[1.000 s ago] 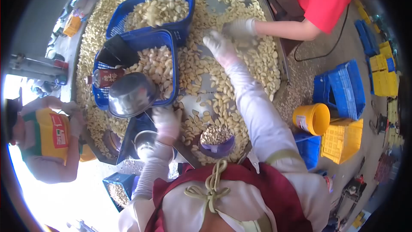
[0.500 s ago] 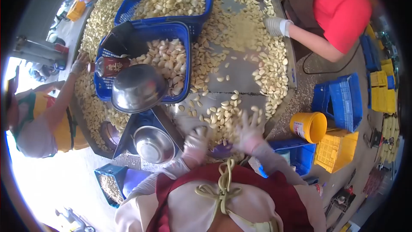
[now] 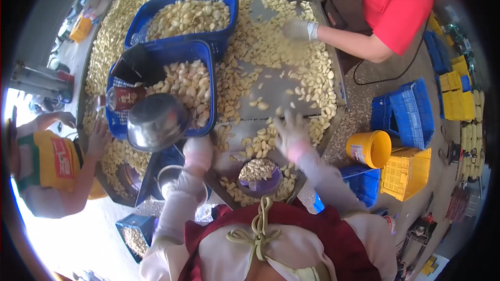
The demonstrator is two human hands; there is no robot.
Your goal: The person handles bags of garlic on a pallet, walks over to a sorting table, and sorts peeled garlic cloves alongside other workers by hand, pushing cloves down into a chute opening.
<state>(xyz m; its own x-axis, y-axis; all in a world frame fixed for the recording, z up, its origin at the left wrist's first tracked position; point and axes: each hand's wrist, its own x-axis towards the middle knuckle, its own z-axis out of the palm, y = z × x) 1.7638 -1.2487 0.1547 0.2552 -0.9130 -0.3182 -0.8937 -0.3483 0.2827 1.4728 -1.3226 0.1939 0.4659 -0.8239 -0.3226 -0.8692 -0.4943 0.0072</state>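
My right hand (image 3: 292,136), in a pale glove with fingers spread, rests at the near edge of loose garlic cloves (image 3: 259,144) on the metal table (image 3: 278,93). My left hand (image 3: 198,152), also gloved, reaches to the front rim of the nearer blue basket (image 3: 212,86); its fingers are hidden there. That basket holds garlic cloves, a steel bowl (image 3: 158,122) tipped over its edge, a bottle with a red label (image 3: 126,98) and a black scoop-like piece (image 3: 139,64). Between my arms, a round purple container (image 3: 253,187) in the table holds cloves.
A second blue basket (image 3: 233,8) of cloves stands behind. One co-worker's gloved hand (image 3: 301,29) works at the right; another person's hand (image 3: 99,136) is at the left edge. A yellow bucket (image 3: 369,149) and blue crates (image 3: 411,112) stand on the right floor.
My left hand has moved left and away from the cloves to the basket's front. My right hand has reached forward. The purple container's cloves are now uncovered. The co-worker's near hand has moved left.
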